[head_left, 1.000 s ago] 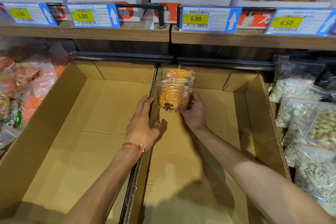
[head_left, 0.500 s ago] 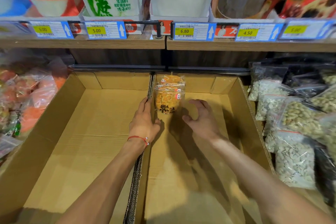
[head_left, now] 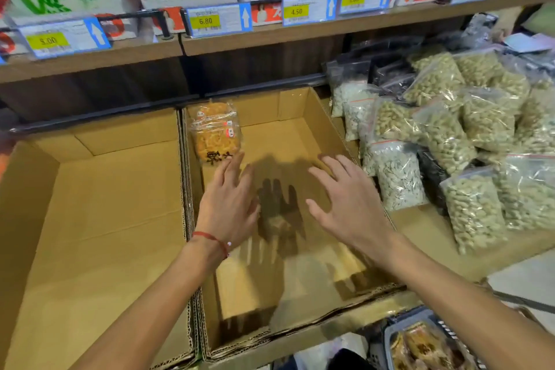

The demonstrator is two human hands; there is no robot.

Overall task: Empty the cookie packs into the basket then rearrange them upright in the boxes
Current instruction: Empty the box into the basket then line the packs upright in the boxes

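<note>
- Head view, centre: two open cardboard boxes sit side by side under a shelf (head_left: pixel 90 60) with price tags (head_left: pixel 218 20).
- The left box (head_left: pixel 105 219) fills the left half of the frame and shows only bare cardboard.
- The right box (head_left: pixel 300 135) holds a short row of packs (head_left: pixel 216 133). They stand upright, one behind another, in its far left corner against the wall it shares with the left box. There seem to be three, but the exact count is hard to read.
- The left hand (head_left: pixel 229 210) hangs over the right box floor just below the packs, fingers straight and spread, holding nothing. Its forefinger tip is at the front pack's lower edge, and it is not clear whether it touches.
- The right hand (head_left: pixel 351 207) hovers over the right side of the same box, palm down and fingers spread, also holding nothing.
- Right of the frame: nut bags (head_left: pixel 444 135) are piled just beside the right box.
- Lower right corner: a basket (head_left: pixel 393 336) sits below the boxes with loose packs (head_left: pixel 420 348) in it.
- Progress: the emptying looks done, since both boxes are nearly bare and the basket is stocked. The upright refill has only begun, with one short row in place. Most of the right box and all of the left box are left to fill.
- Likely next: reach down to the basket for more packs.
</note>
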